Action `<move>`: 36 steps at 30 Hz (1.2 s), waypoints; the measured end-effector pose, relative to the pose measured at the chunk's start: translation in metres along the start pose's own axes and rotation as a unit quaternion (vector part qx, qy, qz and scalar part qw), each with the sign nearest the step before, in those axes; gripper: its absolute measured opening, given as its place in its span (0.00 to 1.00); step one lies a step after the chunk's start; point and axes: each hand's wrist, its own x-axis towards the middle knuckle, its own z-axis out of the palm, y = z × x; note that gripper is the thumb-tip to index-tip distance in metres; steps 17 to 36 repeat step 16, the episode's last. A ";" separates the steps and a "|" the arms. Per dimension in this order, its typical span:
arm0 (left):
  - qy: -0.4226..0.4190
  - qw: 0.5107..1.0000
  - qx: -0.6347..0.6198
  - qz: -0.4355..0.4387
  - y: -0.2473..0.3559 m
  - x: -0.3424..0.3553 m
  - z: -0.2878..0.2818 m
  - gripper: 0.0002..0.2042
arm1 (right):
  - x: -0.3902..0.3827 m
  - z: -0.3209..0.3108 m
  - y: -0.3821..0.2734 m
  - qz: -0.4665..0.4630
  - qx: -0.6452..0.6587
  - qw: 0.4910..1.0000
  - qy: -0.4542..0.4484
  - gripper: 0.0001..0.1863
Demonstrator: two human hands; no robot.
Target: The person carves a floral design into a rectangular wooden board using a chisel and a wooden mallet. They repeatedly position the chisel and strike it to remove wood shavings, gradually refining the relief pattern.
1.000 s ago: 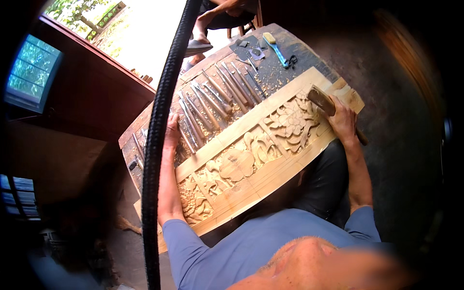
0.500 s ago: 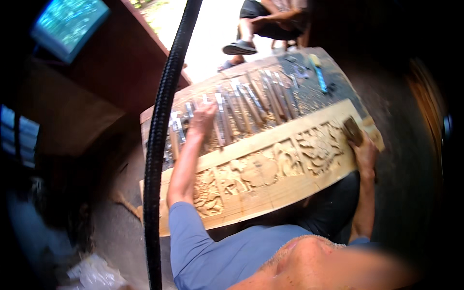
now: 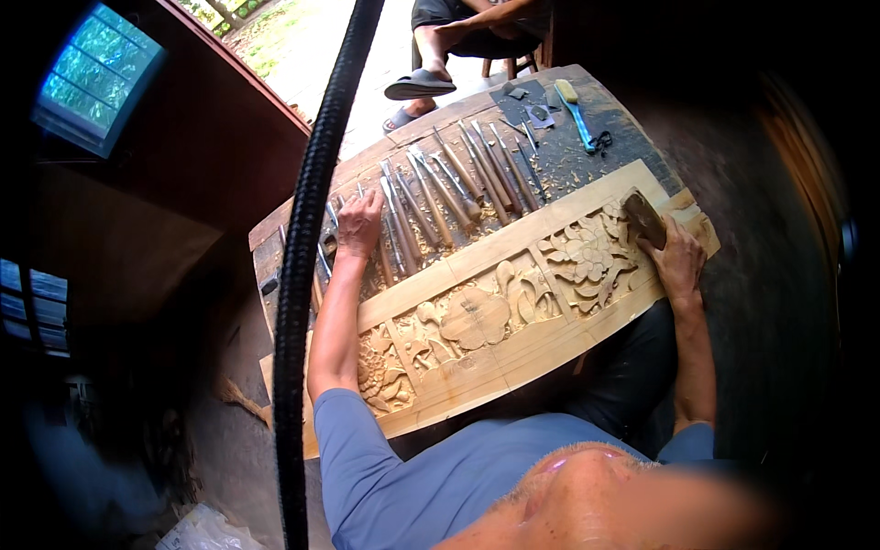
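A long pale wooden panel with carved flowers and leaves lies across the table in front of me. Behind it several wood-handled carving chisels are laid out in a row. My left hand is over the left part of that row, its fingers bent and closed at the chisels' metal ends; what lies between the fingertips is hidden. At the panel's right end my right hand is wrapped round a dark, blocky wooden mallet, whose head points away from me above the carving.
The worn table is strewn with wood shavings. At its far right lie a blue-handled brush and small dark pieces of sheet. Beyond the table sits another person. A black braided cable crosses the view.
The view has shifted and become sharper. My left hand stays over the left chisels, with its fingers drawn in more. My right hand still holds the mallet at the panel's right end.
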 end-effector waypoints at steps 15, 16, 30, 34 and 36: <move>0.000 0.991 -0.124 0.051 0.147 0.068 -0.020 0.19 | -0.003 -0.012 -0.016 -0.007 0.037 0.999 -0.006 0.35; -0.026 0.992 -0.124 0.017 0.152 0.066 -0.020 0.21 | -0.003 -0.011 -0.016 -0.007 0.032 0.999 -0.007 0.35; -0.026 0.992 -0.124 0.017 0.152 0.066 -0.020 0.21 | -0.003 -0.011 -0.016 -0.007 0.032 0.999 -0.007 0.35; -0.026 0.992 -0.124 0.017 0.152 0.066 -0.020 0.21 | -0.003 -0.011 -0.016 -0.007 0.032 0.999 -0.007 0.35; -0.026 0.992 -0.124 0.017 0.152 0.066 -0.020 0.21 | -0.003 -0.011 -0.016 -0.007 0.032 0.999 -0.007 0.35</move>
